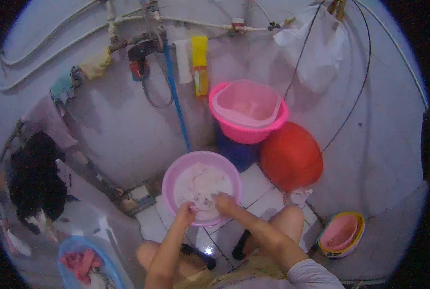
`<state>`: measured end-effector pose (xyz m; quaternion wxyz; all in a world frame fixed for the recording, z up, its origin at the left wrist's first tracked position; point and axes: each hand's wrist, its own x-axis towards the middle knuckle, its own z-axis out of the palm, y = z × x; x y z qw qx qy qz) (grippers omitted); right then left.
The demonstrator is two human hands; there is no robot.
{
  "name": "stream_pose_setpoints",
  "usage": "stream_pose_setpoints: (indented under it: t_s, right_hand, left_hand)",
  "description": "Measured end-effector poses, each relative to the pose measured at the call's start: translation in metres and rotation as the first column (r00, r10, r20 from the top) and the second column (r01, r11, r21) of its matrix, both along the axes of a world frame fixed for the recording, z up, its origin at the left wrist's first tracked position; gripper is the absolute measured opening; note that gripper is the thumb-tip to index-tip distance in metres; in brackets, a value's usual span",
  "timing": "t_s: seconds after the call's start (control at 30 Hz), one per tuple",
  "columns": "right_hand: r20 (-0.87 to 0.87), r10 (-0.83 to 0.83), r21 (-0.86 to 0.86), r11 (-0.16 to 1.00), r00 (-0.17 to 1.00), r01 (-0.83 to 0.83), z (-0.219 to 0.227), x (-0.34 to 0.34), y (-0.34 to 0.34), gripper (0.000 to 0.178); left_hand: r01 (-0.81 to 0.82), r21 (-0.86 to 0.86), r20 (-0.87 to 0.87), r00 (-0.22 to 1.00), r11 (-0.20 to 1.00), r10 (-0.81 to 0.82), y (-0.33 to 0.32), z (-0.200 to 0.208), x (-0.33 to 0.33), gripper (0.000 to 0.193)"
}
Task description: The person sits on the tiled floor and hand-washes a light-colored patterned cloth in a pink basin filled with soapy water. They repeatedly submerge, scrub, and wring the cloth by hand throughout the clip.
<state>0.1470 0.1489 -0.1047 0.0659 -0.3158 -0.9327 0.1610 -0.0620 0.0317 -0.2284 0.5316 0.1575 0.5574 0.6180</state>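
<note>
A round pink-lilac basin (167,180) stands on the tiled floor in front of me, holding cloudy whitish water. A pale wet cloth (203,180) lies bunched in it, partly under the water. At the near left of the basin my left hand (187,212) is closed on an edge of the cloth. My right hand (224,204) reaches over the near right side, its fingers curled down onto the same cloth. Both hands are close together, and some fingertips are hidden by the cloth and blur.
Behind the basin a bright pink tub (246,135) sits on a dark blue bucket (236,154). A red basin (292,156) leans beside them. Nested small basins (339,233) are at right. A blue tub (70,269) with clothes stands at left. A blue pole (176,96) leans on the wall.
</note>
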Motion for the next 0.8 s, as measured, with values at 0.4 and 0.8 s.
stream_pose_setpoints:
  t_s: [0.4, 0.8]
  right_hand:
    - [-0.231, 0.254, 0.14, 0.964, 0.939, -0.226, 0.125, 0.051, 0.045, 0.033]
    - [-0.72, 0.147, -0.587, 0.392, 0.679, -0.708, 0.281, 0.133, 0.03, 0.016]
  left_hand:
    - [0.246, -0.165, -0.706, 0.646, 0.955, -0.289, -0.004, 0.152, 0.017, 0.051]
    - [0.508, 0.193, -0.179, 0.86, 0.84, -0.479, -0.039, 0.324, 0.049, 0.039]
